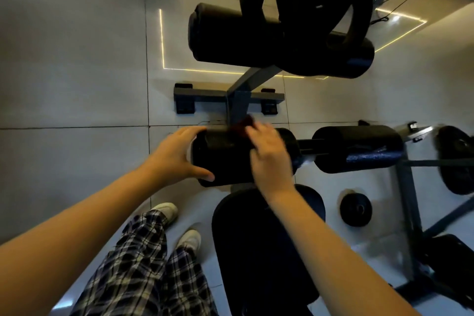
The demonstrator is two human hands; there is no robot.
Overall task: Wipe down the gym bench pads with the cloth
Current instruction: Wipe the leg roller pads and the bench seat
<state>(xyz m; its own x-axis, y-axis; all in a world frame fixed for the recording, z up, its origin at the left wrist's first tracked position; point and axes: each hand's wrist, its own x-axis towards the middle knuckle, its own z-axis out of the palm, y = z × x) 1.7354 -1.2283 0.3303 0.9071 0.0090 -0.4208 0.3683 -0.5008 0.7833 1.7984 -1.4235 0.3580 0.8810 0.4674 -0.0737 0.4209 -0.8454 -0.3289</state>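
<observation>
Head view: my left grip (179,154) clasps the left end of the near roller (225,161), fingers over the far side, thumb on the near side. My right grip (269,151) lies on top of that roller, blurred. The dark red cloth (245,122) shows just past its fingertips, at the roller's far edge. Whether those fingers pinch the cloth or only press it, I cannot tell. A seat pad (256,251) lies under my right forearm, and a second roller (359,149) is to the right.
</observation>
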